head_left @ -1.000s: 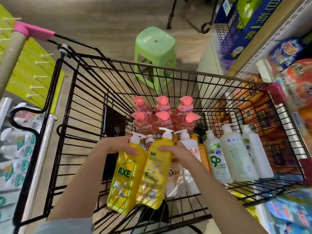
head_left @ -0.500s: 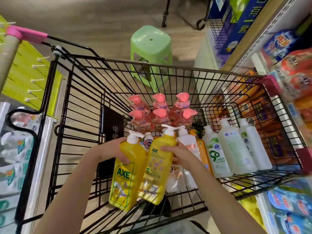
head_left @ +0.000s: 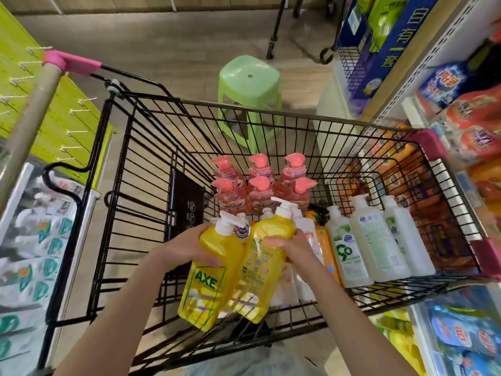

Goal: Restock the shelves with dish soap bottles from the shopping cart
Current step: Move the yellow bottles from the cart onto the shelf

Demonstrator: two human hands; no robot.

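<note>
Glossy yellow plastic bottles (head_left: pixel 211 278), black wire-metal cart (head_left: pixel 130 185), smooth green plastic stool (head_left: pixel 249 82)

The left side of the cart (head_left: pixel 130 213) has open room. Pink bottles (head_left: pixel 260 185) and white bottles (head_left: pixel 376 240) fill the far and right side. A green stool (head_left: pixel 244 85) stands just past it.

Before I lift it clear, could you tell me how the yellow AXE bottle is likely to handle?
The yellow AXE bottle looks filled to the shoulder, so probably heavy for its size. Its glossy plastic may be slippery where the left hand grips it. Its white pump juts sideways and could snag the cart wires.
</note>
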